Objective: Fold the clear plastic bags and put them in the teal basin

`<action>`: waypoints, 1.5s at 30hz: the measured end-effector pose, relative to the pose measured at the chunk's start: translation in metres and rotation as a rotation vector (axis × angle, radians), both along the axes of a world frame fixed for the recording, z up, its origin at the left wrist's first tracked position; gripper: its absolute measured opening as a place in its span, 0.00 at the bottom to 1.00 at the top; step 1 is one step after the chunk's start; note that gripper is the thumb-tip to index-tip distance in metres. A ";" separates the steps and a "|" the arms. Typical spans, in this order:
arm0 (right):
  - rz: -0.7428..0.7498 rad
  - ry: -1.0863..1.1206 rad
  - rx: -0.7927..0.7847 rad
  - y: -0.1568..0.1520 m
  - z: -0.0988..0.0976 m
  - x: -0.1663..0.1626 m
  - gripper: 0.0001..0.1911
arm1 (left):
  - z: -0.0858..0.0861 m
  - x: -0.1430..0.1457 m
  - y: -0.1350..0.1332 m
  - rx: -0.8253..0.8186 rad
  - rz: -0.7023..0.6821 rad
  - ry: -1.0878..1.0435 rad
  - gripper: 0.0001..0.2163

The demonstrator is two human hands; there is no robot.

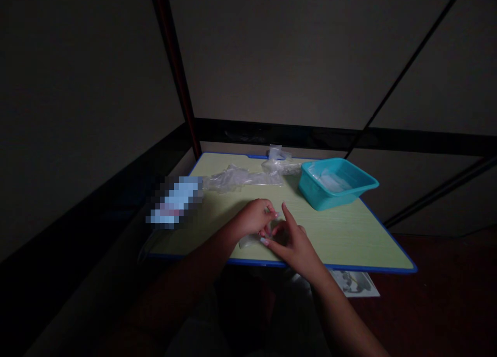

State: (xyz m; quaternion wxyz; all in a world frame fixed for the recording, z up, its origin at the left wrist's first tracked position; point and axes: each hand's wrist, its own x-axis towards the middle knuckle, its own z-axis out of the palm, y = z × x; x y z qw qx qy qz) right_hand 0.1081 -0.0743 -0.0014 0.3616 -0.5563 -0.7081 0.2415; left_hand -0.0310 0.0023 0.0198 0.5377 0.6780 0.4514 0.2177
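Note:
Close to the near edge of the table, my left hand [254, 217] has its fingers pinched together on thin clear plastic, seemingly a small bag. A flat part of the clear plastic bag [248, 240] shows below that hand, over the tabletop. My right hand [297, 246] is just to the right, its index finger and thumb stretched apart and its other fingers curled. The right thumb tip reaches close to the left fingers; whether it touches the plastic I cannot tell.
Crumpled clear plastic bags [243, 178] lie across the far part of the blue-edged table [373, 246], with more clear bags [281, 163] behind. A turquoise basin [330, 196] holding clear plastic stands at right. A pixelated object [174, 202] is at left. Walls enclose the back.

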 end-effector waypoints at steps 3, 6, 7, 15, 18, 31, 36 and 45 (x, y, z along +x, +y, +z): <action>-0.010 0.043 -0.022 0.007 -0.009 0.001 0.43 | -0.006 0.001 0.000 0.035 0.015 -0.078 0.13; -0.008 0.103 -0.029 0.011 -0.016 0.004 0.38 | -0.005 -0.010 -0.006 0.164 0.116 -0.101 0.15; -0.012 0.119 -0.029 0.012 -0.017 0.005 0.36 | -0.004 -0.016 -0.011 0.239 0.157 -0.079 0.15; -0.078 0.007 0.025 0.007 -0.006 -0.001 0.19 | -0.021 -0.073 -0.057 0.811 -0.049 0.349 0.16; -0.106 -0.077 0.041 0.007 -0.006 -0.004 0.18 | -0.027 -0.076 -0.061 0.802 -0.095 0.460 0.20; -0.339 -0.621 0.228 -0.006 0.001 0.000 0.23 | -0.025 -0.077 -0.065 0.863 -0.152 0.490 0.20; 0.137 -0.694 0.255 -0.022 0.004 -0.016 0.31 | -0.029 -0.082 -0.071 0.938 -0.233 0.525 0.25; 0.142 -0.727 0.040 -0.003 -0.003 0.004 0.29 | -0.032 -0.088 -0.075 0.966 -0.265 0.612 0.29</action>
